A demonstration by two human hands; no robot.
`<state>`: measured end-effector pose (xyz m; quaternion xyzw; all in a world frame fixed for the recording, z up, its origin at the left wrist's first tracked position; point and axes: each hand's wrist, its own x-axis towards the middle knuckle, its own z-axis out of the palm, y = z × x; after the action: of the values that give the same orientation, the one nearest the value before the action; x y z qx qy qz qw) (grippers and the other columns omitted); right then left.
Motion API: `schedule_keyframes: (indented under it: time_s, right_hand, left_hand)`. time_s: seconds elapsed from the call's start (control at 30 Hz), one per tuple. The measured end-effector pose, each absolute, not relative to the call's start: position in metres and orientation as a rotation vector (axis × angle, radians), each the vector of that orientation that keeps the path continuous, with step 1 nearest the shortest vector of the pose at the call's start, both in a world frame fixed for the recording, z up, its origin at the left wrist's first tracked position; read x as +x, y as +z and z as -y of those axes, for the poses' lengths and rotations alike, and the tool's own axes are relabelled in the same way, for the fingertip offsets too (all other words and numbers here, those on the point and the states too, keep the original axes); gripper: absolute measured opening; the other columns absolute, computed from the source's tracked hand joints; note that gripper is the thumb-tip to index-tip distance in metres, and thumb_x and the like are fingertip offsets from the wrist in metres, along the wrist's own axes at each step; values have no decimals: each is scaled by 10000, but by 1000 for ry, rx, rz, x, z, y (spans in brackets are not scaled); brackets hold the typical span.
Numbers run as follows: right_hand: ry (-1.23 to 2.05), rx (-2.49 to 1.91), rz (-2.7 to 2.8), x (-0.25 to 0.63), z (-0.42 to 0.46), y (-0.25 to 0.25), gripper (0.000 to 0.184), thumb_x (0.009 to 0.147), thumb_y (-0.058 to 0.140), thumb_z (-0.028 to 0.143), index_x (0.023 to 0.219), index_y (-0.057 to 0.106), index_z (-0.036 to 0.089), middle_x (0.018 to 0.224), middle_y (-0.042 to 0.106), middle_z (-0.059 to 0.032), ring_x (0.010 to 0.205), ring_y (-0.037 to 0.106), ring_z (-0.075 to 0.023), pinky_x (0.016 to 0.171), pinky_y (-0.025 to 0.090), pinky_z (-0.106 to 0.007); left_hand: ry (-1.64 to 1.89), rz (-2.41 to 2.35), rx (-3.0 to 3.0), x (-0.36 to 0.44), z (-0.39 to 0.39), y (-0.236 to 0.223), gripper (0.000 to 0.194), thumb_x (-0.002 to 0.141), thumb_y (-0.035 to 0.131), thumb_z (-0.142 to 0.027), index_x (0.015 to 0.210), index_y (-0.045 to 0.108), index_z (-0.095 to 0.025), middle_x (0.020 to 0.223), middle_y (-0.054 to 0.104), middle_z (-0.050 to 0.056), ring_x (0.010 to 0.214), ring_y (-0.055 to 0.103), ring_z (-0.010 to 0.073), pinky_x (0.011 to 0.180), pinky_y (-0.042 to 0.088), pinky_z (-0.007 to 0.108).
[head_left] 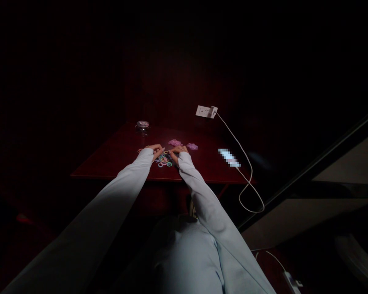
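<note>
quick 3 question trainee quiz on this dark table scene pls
1. True or false: the left hand and right hand are both at the pile of small coloured rings.
2. What plugs into the white wall socket? A) white charger cable B) black lamp
3. The small clear glass dish stands at the dark red wooden table's ____ edge.

Key: 1 true; 2 A; 3 far

Both hands' fingers are too small and dim to tell their grip on the small coloured rings [164, 159]; a blurred object [229, 157] lies near the table's right edge.
</note>
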<state>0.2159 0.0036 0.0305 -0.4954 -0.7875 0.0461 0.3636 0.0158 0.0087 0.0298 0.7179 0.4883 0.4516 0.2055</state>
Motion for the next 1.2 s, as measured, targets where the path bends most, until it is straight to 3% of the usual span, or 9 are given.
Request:
schedule_keyframes:
  time_s: [0.47,0.73,1.0,1.2]
  right_hand:
    - [121,-1211,2052,217,6,34,336,1060,544,472,1004,793,254,1054,758,-39,1082,622,-216,1078,452,-365]
    - [78,-1271,2025,216,8,32,357,1085,481,427,1045,798,267,1134,769,-86,1155,656,-255,1105,490,-410]
    - [110,-1241,2019,216,8,30,359,1084,493,460,1109,794,265,1157,781,-74,1185,680,-234,1188,433,-412]
    - [152,-1210,2047,218,7,31,389,1086,492,487,1066,801,252,1111,772,-64,1120,670,-208,1081,483,-339]
  left_hand:
    - [1283,-1323,1966,14,-17,24,302,803,599,-508,690,626,-229,555,528,-25,544,418,139,538,286,263]
    - [1258,-1344,1971,14,-15,25,300,811,610,-498,686,641,-227,525,511,-31,527,413,138,528,279,269]
    - [1272,-1326,1995,14,-18,23,345,838,618,-542,708,658,-224,527,539,-36,526,433,136,521,297,260]
    - [1254,-1348,1994,15,-20,21,286,848,632,-471,710,668,-223,544,539,-34,530,449,140,543,304,272]
